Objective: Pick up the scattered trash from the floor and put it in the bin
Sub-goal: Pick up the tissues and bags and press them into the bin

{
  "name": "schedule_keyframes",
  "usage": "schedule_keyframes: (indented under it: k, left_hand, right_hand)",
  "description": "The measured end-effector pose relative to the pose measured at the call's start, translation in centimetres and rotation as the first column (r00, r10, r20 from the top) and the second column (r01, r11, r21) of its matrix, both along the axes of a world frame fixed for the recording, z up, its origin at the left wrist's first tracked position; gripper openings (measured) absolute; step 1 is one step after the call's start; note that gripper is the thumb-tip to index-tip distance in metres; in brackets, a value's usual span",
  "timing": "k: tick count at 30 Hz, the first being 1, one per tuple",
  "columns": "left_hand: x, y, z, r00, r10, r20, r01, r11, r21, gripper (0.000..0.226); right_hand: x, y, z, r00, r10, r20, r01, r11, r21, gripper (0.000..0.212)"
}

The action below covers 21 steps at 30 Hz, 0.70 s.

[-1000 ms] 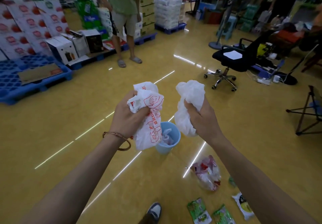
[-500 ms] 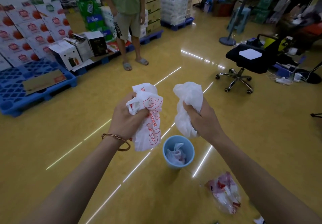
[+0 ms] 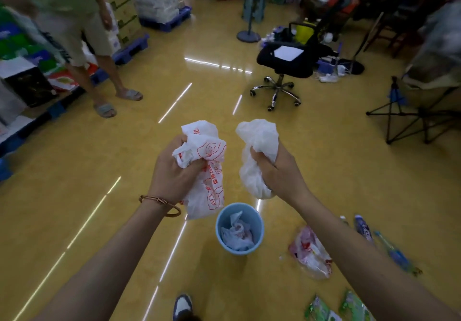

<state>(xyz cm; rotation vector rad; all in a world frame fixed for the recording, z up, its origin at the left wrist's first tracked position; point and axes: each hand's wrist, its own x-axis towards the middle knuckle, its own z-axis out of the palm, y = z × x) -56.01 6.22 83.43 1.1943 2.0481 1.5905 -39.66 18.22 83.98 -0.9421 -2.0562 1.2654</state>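
Head view: the left hand (image 3: 172, 173) has its fingers and thumb curled tight round a crumpled white bag with red print (image 3: 210, 171), whose loose end hangs down below the fist. The right hand (image 3: 282, 173) clenches a plain white bag (image 3: 257, 151) the same way, bunched above and below the fingers. Both forearms reach forward and slightly inward, backs of the hands up, the 2 fists level and a little apart; a bracelet (image 3: 159, 202) circles the left wrist. Below and between the hands stands the blue bin (image 3: 258, 223) on the yellow floor, upright, with a crumpled bag already inside. Right of the bin a red-and-white bag (image 3: 310, 253) lies on the floor, with blue wrappers (image 3: 363, 228) beyond it and 2 green packets (image 3: 321, 310) nearer the bottom edge.
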Motion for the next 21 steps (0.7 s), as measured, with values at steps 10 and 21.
schedule_keyframes:
  k: [10,21]
  left_hand:
    - [-4.0,7.7,-0.7,0.968,-0.248,0.036,0.249,0.968,-0.012,0.022]
    - [-2.4,14.0,-5.2,0.954,-0.298,-0.043,0.293,0.952,-0.092,0.036]
  right_hand:
    - [-2.3,3.5,-0.6,0.986,-0.152,-0.066,0.144,0.983,-0.113,0.044]
    - [0.3,8.7,-4.1,0.964,-0.256,-0.069,0.240,0.954,-0.179,0.031]
